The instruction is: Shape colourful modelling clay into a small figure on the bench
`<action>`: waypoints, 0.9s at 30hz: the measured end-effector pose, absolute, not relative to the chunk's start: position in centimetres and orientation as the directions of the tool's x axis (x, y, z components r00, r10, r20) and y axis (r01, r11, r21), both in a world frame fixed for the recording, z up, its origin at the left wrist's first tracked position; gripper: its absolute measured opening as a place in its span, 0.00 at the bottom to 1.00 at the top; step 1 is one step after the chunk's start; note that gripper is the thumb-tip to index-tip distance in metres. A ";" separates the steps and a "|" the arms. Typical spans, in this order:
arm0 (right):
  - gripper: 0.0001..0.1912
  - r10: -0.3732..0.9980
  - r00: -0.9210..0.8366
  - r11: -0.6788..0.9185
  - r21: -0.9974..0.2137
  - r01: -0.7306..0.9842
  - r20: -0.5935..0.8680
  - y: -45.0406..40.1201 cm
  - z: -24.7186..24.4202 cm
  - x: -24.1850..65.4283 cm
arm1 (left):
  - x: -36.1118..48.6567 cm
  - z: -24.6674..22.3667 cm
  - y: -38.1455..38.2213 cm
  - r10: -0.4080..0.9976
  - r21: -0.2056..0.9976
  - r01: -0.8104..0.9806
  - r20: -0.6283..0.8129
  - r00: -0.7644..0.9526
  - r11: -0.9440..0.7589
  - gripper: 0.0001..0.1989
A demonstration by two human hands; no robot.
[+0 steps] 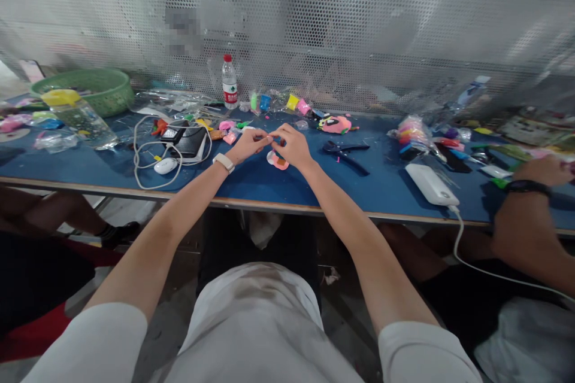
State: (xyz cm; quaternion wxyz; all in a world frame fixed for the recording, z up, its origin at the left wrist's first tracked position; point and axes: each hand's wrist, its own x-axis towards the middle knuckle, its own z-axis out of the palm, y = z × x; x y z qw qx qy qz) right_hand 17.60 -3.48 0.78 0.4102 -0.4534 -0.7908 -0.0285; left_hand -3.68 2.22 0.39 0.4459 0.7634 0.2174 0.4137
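Observation:
My left hand [250, 145], with a pale band on its wrist, and my right hand [293, 146] meet fingertip to fingertip above the blue table. Both are closed in a pinch. Whatever lies between the fingertips is too small to make out. Just below them on the table is a small pink, white and orange clay-like piece [280, 163], partly covered by my right hand. Left of my left hand lie pink soft lumps [228, 125]. To the right, dark blue pliers-like tools [345, 155] rest on the tabletop, and behind them sits a pink figure with dark and green details [335, 124].
A water bottle [229, 84] stands at the back. Black devices [186, 142] with a white cable lie left, near a green basket [90, 90] and a yellow-lidded jar [81, 119]. A white power bank [432, 185] lies right. A co-worker's hand [545, 170] is at far right.

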 end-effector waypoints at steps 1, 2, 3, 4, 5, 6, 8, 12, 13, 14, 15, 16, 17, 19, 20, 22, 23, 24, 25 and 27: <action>0.11 0.691 -0.257 0.592 -0.326 0.737 0.675 -3.4 0.7 17.6 | -3.7 0.4 2.2 0.695 0.862 -0.044 0.435 0.573 -0.504 0.34; 0.11 0.689 -0.261 0.597 -0.325 0.734 0.676 -3.4 0.7 17.6 | -3.7 0.5 2.1 0.687 0.865 -0.053 0.432 0.584 -0.499 0.35; 0.11 0.688 -0.264 0.599 -0.323 0.732 0.676 -3.4 0.7 17.7 | -3.7 0.6 2.1 0.680 0.868 -0.062 0.429 0.594 -0.493 0.35; 0.11 0.686 -0.266 0.601 -0.321 0.732 0.677 -3.3 0.6 17.7 | -3.7 0.6 2.0 0.676 0.872 -0.072 0.426 0.602 -0.485 0.35; 0.11 0.685 -0.266 0.601 -0.318 0.733 0.678 -3.3 0.6 17.6 | -3.8 0.7 2.0 0.674 0.874 -0.078 0.424 0.605 -0.479 0.35; 0.11 0.684 -0.266 0.599 -0.315 0.736 0.679 -3.3 0.6 17.6 | -3.8 0.7 1.9 0.674 0.875 -0.080 0.423 0.606 -0.477 0.35; 0.10 0.688 -0.268 0.593 -0.310 0.743 0.674 -3.3 0.6 17.6 | -3.8 0.7 1.9 0.685 0.873 -0.064 0.423 0.593 -0.484 0.34; 0.09 0.701 -0.267 0.580 -0.311 0.753 0.661 -3.4 0.7 17.5 | -3.7 0.6 1.9 0.710 0.864 -0.020 0.427 0.560 -0.504 0.35; 0.09 0.699 -0.265 0.580 -0.311 0.753 0.664 -3.4 0.7 17.5 | -3.6 0.5 1.9 0.706 0.862 -0.022 0.429 0.563 -0.506 0.35; 0.09 0.696 -0.263 0.582 -0.310 0.752 0.668 -3.4 0.7 17.5 | -3.6 0.5 2.0 0.698 0.860 -0.028 0.432 0.571 -0.509 0.36; 0.09 0.693 -0.261 0.585 -0.311 0.749 0.672 -3.4 0.7 17.5 | -3.6 0.5 2.0 0.690 0.858 -0.035 0.435 0.579 -0.512 0.37; 0.09 0.690 -0.260 0.587 -0.313 0.746 0.676 -3.4 0.7 17.5 | -3.6 0.5 2.0 0.684 0.857 -0.039 0.437 0.585 -0.515 0.37; 0.09 0.687 -0.258 0.590 -0.315 0.743 0.679 -3.4 0.7 17.5 | -3.6 0.5 2.0 0.681 0.855 -0.040 0.438 0.587 -0.516 0.38; 0.09 0.687 -0.257 0.592 -0.318 0.740 0.680 -3.4 0.7 17.5 | -3.6 0.5 2.0 0.683 0.856 -0.036 0.436 0.586 -0.516 0.38; 0.09 0.687 -0.255 0.591 -0.319 0.741 0.680 -3.4 0.7 17.5 | -3.6 0.6 2.0 0.687 0.857 -0.034 0.436 0.582 -0.515 0.38; 0.09 0.688 -0.254 0.588 -0.318 0.744 0.680 -3.4 0.7 17.5 | -3.6 0.5 2.0 0.693 0.857 -0.035 0.440 0.572 -0.515 0.37; 0.09 0.689 -0.254 0.587 -0.317 0.745 0.679 -3.3 0.7 17.5 | -3.6 0.5 2.0 0.693 0.856 -0.038 0.443 0.569 -0.516 0.37; 0.10 0.690 -0.254 0.586 -0.318 0.745 0.678 -3.3 0.7 17.5 | -3.6 0.5 2.1 0.692 0.855 -0.042 0.445 0.569 -0.516 0.36; 0.10 0.691 -0.255 0.586 -0.318 0.745 0.676 -3.3 0.7 17.5 | -3.6 0.5 2.1 0.690 0.855 -0.046 0.446 0.570 -0.516 0.36; 0.11 0.692 -0.257 0.588 -0.320 0.743 0.675 -3.4 0.7 17.5 | -3.6 0.4 2.3 0.686 0.858 -0.049 0.441 0.579 -0.511 0.36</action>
